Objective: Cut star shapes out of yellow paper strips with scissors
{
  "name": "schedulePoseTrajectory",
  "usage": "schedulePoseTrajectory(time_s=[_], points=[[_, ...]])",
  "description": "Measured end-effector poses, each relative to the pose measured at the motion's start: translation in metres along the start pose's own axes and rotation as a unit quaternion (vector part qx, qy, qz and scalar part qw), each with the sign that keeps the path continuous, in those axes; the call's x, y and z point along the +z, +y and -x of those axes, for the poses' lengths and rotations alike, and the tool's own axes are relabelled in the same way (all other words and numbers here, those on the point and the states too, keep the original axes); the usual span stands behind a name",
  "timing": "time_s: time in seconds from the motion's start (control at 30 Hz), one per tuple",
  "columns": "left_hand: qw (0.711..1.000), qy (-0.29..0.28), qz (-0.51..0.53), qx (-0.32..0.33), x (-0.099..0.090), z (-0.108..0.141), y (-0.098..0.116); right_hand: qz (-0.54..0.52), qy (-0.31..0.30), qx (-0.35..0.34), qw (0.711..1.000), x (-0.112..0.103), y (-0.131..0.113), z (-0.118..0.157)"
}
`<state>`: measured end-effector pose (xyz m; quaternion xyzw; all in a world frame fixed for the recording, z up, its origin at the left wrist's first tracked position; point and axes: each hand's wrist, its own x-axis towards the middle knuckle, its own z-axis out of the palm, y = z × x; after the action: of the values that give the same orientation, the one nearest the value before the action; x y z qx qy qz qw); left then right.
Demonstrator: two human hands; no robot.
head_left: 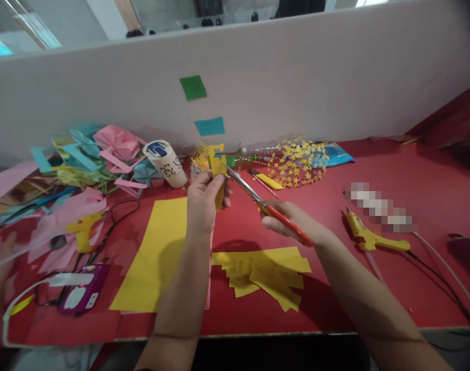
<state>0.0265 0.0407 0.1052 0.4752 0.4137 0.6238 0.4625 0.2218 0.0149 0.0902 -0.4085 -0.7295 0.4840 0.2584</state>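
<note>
My left hand [204, 200] pinches a strip of yellow paper [218, 164] upright above the red table; its top edge has a notched cut-out. In my right hand [283, 216] is a pair of scissors [283, 222] with red handles, fingers wrapped round them. The blades point up and left, their tips right beside the strip. Below my hands lies a fanned pile of yellow paper strips [263, 270]. A large yellow sheet [152, 257] rests partly under my left forearm. Many small yellow paper stars [296, 162] lie heaped behind the scissors.
Folded coloured paper pieces [117, 147] crowd the back left beside a white cup [166, 164]. A yellow glue gun [373, 236] with a cord lies right; another glue gun [85, 231] and a purple power strip [84, 291] sit left. Another person's hand [1, 252] shows at the left edge.
</note>
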Motion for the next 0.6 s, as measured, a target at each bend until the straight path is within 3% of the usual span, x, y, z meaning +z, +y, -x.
schedulePoseTrajectory(time_s=[0.6], points=[[0.999, -0.016, -0.024, 0.026, -0.0011, 0.0033, -0.0001, -0.060, 0.008, -0.001, 0.998, 0.0091, 0.0014, 0.0021]])
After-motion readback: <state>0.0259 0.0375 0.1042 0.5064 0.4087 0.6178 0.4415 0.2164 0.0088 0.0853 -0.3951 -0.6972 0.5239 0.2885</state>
